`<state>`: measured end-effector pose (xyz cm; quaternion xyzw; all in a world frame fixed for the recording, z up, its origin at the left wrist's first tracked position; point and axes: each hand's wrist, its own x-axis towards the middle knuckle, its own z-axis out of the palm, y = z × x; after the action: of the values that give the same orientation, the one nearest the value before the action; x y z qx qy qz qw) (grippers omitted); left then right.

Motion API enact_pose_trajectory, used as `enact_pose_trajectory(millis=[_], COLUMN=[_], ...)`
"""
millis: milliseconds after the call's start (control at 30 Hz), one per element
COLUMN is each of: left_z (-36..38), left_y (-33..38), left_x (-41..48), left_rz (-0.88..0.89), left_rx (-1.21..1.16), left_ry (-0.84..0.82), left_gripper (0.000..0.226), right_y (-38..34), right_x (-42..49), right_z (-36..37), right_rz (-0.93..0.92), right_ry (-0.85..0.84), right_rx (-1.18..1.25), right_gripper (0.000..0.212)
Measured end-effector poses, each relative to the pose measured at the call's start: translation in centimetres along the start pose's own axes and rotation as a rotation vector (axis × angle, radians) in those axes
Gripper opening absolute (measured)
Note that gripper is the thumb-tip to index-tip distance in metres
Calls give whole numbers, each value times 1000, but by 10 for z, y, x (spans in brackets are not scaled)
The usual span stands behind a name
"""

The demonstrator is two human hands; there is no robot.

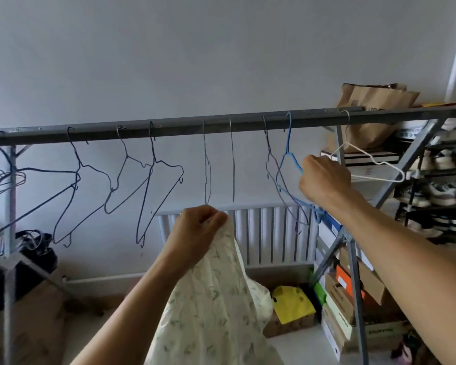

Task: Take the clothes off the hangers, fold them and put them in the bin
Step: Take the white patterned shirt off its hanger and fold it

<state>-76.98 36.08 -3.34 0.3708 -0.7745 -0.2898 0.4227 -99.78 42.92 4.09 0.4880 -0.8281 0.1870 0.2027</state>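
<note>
Grey metal rail (184, 126) runs across the view, tilting up toward the right, carried on grey metal uprights. Bare wire hangers hang along it, most dark, two seen edge-on near the rail's middle.

Left hand (199, 227) raised below the middle of the rail, grip pinched shut on the top edge of a cream cloth garment with a faint green leaf print (208, 299). Garment hangs free from that pinch, draping down toward the bottom edge of the view, clear of every hanger. No bin that I can tell.

Right hand (324, 179) reaches up near the rail's right end, grip closed around the shoulder of a blue wire hanger (287, 159), which is hooked over the rail. A white wire hanger (374, 160) hangs just right of that hand; whether the fingers touch it, cannot tell.

White ribbed radiator (261, 233) on the wall behind the garment. Brown paper bag (371, 106) sits above the rail's right end. Shoe boxes and shoes stacked on shelves at right. Yellow bag (292, 302) on the floor below.
</note>
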Motion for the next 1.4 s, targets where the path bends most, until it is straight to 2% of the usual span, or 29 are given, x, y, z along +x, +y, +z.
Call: enact_pose_trajectory(millis=[133,233,300,333,400,433,467,533,600,667,767,867,933,1033,1167,1200,1300,1400], left_z=[-18,-30,-37,-41,-50,-55,-60,-72,-87,-103,-128,-153,-170,-192,-207,-209,-211,-209], left_y=[1,1,1,3,6,7,8,8,5,-2,-15,-30,-40,-54,-66,-66,-64,-60], left_x=[1,-1,-3,-4,-8,-10,-12,-15,-19,-23,-31,-45,-56,-70,-81,-83,-88,-91], left_rz=[12,61,101,122,161,171,174,171,174,167,100,70,39,-36,-18,-12,5,12], left_rx=[0,48,53,51,49,50,47,32,38,40,-4,53,131,211,240,213,152,128], left_ry=[-53,-101,-127,-147,-189,-206,-218,-227,-211,-165,-72,-50,-72,-110,-33,7,83,98], left_gripper=[18,18,19,19,19,19,19,17,16,16,16,15,13,10,38,38,20,26], right_y=[-12,-24,-40,-49,-70,-81,-89,-100,-105,-104,-100,-96,-90,-85,-90,-92,-91,-85], right_x=[-17,-30,-47,-59,-79,-87,-93,-99,-101,-102,-101,-94,-85,-70,-72,-74,-74,-65], right_z=[14,30,43,47,56,63,71,91,107,122,137,135,124,103,84,81,71,63], right_rz=[7,-49,-235,-347,-470,-496,-541,-587,-564,-517,-457,-427,-440,-437,-433,-443,-497,-526], right_ry=[-72,8,126,101,-168,-345,-449,-472,-486,-518,-470,-501,-580,-716,-765,-781,-870,-1027], right_rx=[-51,-107,73,256,590,668,701,724,756,702,501,445,511,764,1034,1080,1170,1172], right_gripper=[3,25,30,30,30,28,22,2,24,37,32,25,18,15,33,37,60,50])
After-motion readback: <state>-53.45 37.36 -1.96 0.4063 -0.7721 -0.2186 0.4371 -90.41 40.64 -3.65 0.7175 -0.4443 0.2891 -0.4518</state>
